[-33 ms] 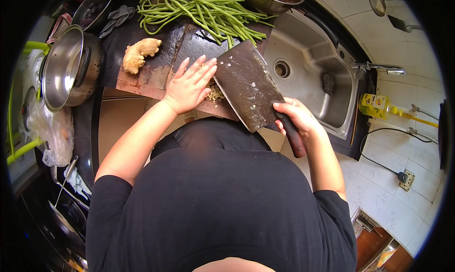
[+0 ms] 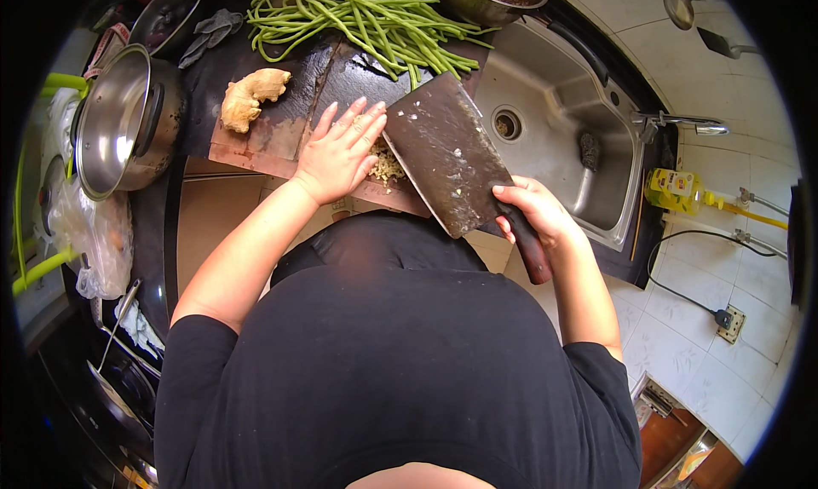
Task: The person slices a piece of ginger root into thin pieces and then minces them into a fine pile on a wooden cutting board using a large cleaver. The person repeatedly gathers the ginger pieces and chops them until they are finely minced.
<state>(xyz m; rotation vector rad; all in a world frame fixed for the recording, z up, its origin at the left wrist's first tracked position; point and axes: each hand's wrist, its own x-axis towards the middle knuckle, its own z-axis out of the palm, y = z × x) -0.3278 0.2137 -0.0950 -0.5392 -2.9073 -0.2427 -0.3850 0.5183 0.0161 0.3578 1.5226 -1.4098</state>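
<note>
My right hand [image 2: 538,209] grips the dark wooden handle of a broad cleaver [image 2: 447,152]. The blade is tilted with its flat face up, and pale bits stick to it. My left hand [image 2: 339,157] is open, fingers spread, over the cutting board [image 2: 243,150], its fingertips by the blade's left edge. Finely chopped pale pieces [image 2: 388,166], perhaps garlic or ginger, lie between that hand and the blade, partly hidden by both. A knobby piece of ginger [image 2: 253,97] rests on the board's left part. Behind it spreads a heap of long green beans [image 2: 366,20].
On the right is a steel sink [image 2: 545,89] with a faucet [image 2: 682,123] and a yellow bottle [image 2: 673,189]. A bowl of brown food [image 2: 486,8] stands behind. To the left are a steel pot [image 2: 128,127], a grey cloth [image 2: 210,34] and plastic bags [image 2: 94,229].
My left hand has shifted very slightly left, and a little more of the chopped pieces shows beside the blade. The cleaver is almost unmoved.
</note>
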